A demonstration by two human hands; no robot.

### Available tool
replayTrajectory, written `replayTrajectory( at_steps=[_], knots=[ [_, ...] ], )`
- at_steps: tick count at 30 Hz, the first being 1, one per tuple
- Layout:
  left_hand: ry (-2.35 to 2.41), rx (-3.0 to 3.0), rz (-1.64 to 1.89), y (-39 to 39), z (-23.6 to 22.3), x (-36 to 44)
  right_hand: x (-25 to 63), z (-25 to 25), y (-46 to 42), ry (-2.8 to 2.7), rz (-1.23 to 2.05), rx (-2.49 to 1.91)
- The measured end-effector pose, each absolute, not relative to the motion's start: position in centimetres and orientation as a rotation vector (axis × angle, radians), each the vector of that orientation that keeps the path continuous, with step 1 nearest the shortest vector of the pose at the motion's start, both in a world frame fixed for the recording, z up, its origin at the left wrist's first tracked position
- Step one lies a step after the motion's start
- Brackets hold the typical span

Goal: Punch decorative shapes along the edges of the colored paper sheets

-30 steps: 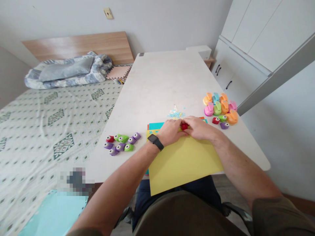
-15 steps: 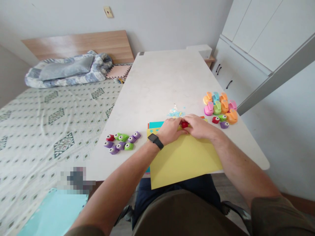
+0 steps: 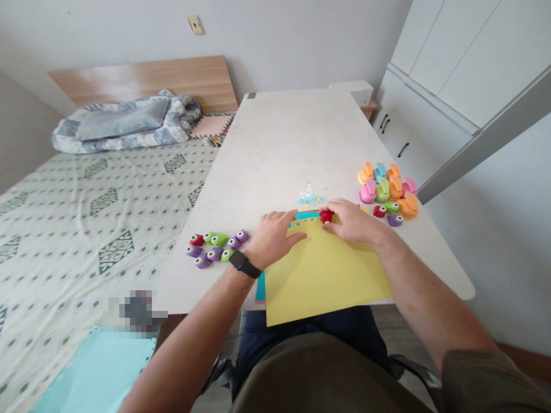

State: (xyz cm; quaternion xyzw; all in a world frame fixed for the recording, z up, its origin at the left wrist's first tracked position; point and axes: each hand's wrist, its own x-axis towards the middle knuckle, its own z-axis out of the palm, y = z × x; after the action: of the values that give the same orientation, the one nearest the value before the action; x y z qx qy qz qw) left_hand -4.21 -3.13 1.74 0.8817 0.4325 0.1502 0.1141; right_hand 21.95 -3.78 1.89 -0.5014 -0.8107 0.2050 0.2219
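Note:
My right hand [image 3: 350, 221] grips a small red craft punch [image 3: 326, 217] at the far edge of a yellow sheet of paper [image 3: 329, 272]. A row of small cut-out shapes runs along that edge, with blue showing through. My left hand [image 3: 275, 235] is open over the sheet's upper left corner, fingers and thumb apart, holding nothing. Whether its palm touches the paper I cannot tell. Beneath the yellow sheet a blue sheet [image 3: 260, 288] peeks out at the left and the far side.
Several small punches [image 3: 215, 254] in purple, green and red lie left of the paper. Larger orange, pink and green punches [image 3: 382, 190] cluster at the right. Blue and white paper bits [image 3: 310, 198] lie beyond the sheet on the white table [image 3: 293, 137]. A bed [image 3: 146, 189] adjoins the left.
My left hand has let go of the red punch and moved left and toward me, its fingers opening. My right hand keeps the punch at the paper's edge.

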Motion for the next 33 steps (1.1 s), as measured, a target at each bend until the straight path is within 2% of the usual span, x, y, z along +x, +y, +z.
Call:
replayTrajectory(
  at_steps=[9, 19, 33],
  knots=[
    [1.468, 2.596, 0.54, -5.4, 1.4, -7.6, 22.1, 2.0, -3.9, -2.188, 0.63, -1.372],
    [1.579, 2.143, 0.949, -7.0, -0.2, -8.5, 22.2, 2.2, -3.8, -2.118, 0.723, -1.409],
    [1.509, 1.875, 1.058, -7.1, -1.9, -8.7, 22.2, 1.9, -3.5, -2.134, 0.74, -1.449]
  ],
)
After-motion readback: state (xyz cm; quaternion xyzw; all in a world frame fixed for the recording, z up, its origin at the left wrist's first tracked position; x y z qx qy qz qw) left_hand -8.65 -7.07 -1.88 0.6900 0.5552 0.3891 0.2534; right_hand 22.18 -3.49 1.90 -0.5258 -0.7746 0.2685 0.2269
